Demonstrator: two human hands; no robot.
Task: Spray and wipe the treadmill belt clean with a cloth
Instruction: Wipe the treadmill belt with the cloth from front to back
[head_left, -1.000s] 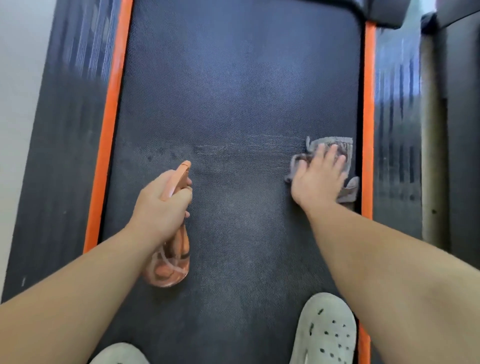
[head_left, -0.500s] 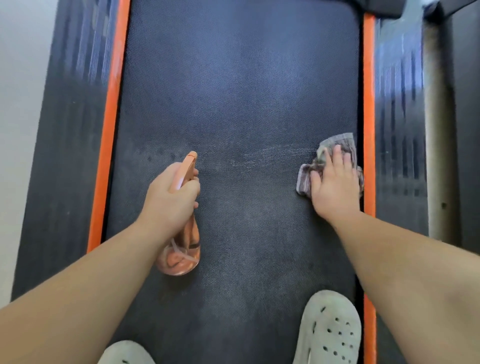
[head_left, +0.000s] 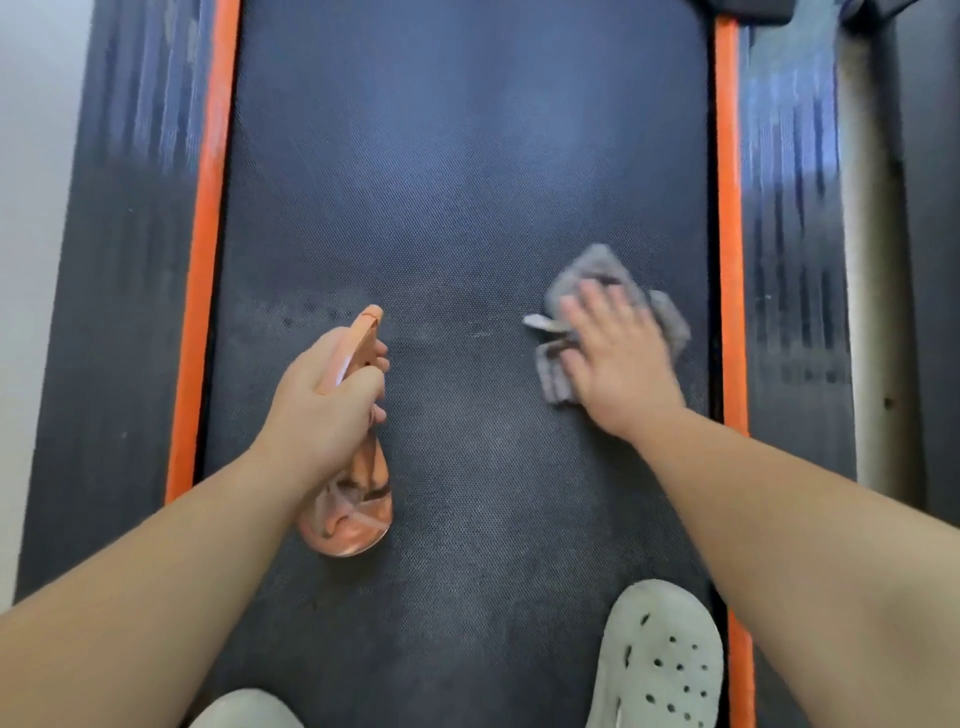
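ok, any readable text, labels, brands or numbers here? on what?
No text can be read.
Dark marks on the bottle: too blurred to tell if print.
White tag on the cloth: blurred, nothing legible.
The belt, rails and shoe show none.

Pale floor (head_left: 31, 260) — beige strip (head_left: 858, 260) right

No readable text, label or number anywhere in view

The right hand (head_left: 621, 358) slides the cloth (head_left: 595, 273) toward 9 o'clock, away from the right orange strip (head_left: 730, 260); its blurred fingers seem spread wider.
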